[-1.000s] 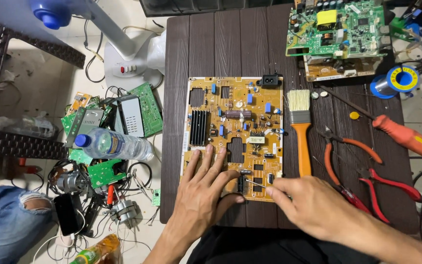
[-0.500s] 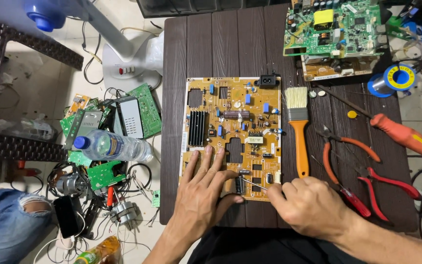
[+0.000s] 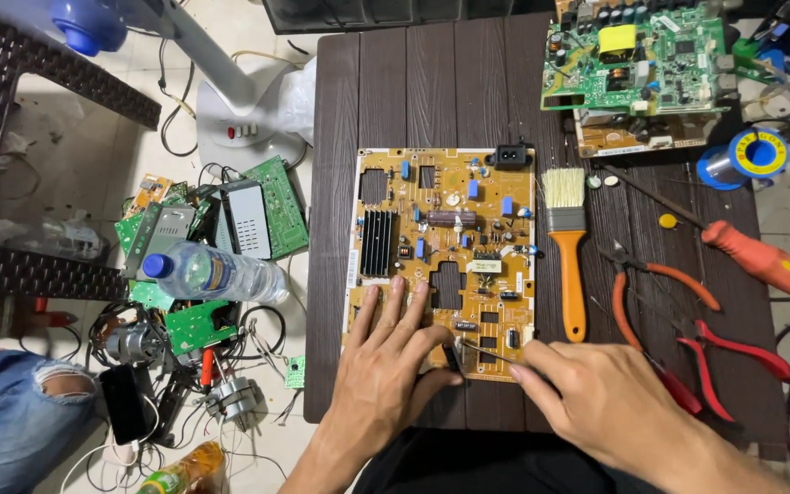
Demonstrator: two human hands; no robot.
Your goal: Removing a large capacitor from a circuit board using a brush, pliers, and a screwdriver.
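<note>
Tan circuit board [image 3: 445,247] lies under the spread left hand [image 3: 386,366]; right hand [image 3: 596,402] pinches tweezers [image 3: 486,350].

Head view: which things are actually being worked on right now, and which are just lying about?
In use:
tan circuit board
left hand, flat on it
right hand
thin metal tool

Lying about:
orange-handled brush
pliers
green board
water bottle

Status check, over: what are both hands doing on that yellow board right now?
Left hand flat on yellow circuit board. Right hand pinching thin metal tool, tip at board's lower edge. Orange-handled brush alongside, apart.
</note>
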